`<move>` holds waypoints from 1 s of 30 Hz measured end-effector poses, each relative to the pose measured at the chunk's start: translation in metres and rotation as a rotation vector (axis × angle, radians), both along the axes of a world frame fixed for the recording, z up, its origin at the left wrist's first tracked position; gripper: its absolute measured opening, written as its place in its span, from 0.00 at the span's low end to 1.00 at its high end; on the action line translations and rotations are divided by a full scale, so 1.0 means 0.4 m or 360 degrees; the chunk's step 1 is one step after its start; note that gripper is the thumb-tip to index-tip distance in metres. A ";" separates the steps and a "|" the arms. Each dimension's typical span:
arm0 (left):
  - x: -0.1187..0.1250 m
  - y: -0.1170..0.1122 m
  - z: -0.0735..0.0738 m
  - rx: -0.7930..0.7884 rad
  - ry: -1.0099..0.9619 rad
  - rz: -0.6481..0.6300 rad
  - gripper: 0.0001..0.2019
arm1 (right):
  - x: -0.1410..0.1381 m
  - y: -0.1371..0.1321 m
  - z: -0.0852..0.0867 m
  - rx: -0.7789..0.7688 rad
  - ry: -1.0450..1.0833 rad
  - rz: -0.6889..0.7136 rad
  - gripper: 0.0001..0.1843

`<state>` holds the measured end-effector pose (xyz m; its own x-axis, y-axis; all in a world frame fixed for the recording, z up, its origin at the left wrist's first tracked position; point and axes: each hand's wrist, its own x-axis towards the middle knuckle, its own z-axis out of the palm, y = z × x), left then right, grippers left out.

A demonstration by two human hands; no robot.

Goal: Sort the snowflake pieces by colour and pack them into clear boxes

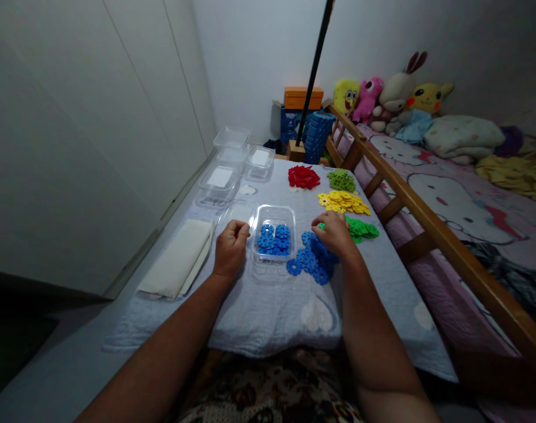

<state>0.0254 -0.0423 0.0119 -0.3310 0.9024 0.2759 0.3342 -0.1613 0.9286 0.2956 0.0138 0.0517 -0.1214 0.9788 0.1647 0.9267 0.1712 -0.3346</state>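
Note:
A clear plastic tub (274,210) sits in the middle of a pale blue cloth (268,311) and holds several blue snowflake discs (273,239). My left hand (230,245) is curled in a loose fist against the tub's left edge; whether anything is in it is hidden. My right hand (335,233) rests fingers-down on a loose pile of blue discs (311,262) just right of the tub, its fingers bent onto the pile. Whether it grips a disc I cannot tell.
Piles of red discs (303,177), light green discs (341,180), yellow discs (342,202) and green discs (361,228) lie beyond. Empty clear tubs (233,158) and a folded white cloth (178,264) are at left. A wooden bed rail (426,217) runs along the right.

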 end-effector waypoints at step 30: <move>-0.001 0.001 -0.003 -0.0001 0.0013 -0.0041 0.10 | -0.056 -0.015 -0.001 0.0082 0.1192 0.0294 0.09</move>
<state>0.0249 -0.0420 0.0108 -0.3055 0.9108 0.2777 0.3375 -0.1692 0.9260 0.2732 0.0078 0.0514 -0.1205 0.9424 0.3121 0.4113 0.3335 -0.8483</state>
